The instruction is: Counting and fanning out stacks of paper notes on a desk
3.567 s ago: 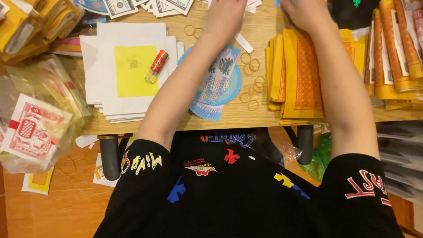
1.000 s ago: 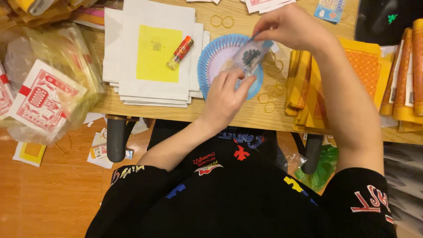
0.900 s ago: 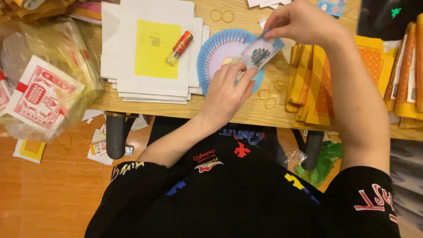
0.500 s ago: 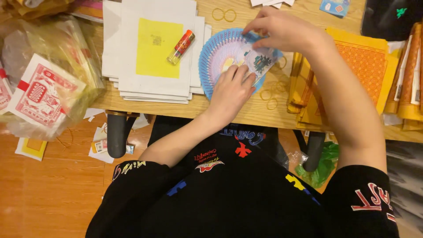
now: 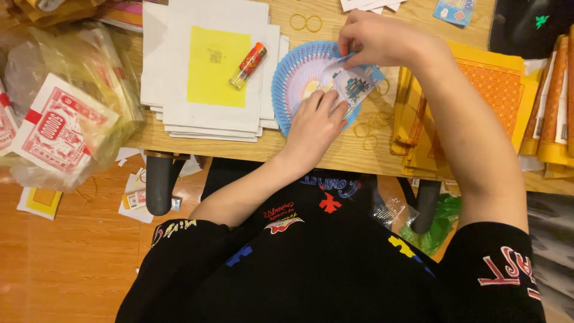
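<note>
Blue paper fan (image 5: 299, 78) spread flat on wooden bench (image 5: 335, 157), right of white sheet stack (image 5: 209, 72). Left hand (image 5: 314, 122) open, pressing fan's near edge. Right hand (image 5: 376, 40) pinching printed note (image 5: 357, 88) over fan's right side.

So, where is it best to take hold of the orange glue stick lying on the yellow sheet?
Grip the glue stick across its middle, coming from above with fingers on its two long sides. It lies flat and diagonal on the yellow sheet, with free space on both sides, probably easiest for the left hand.
</note>
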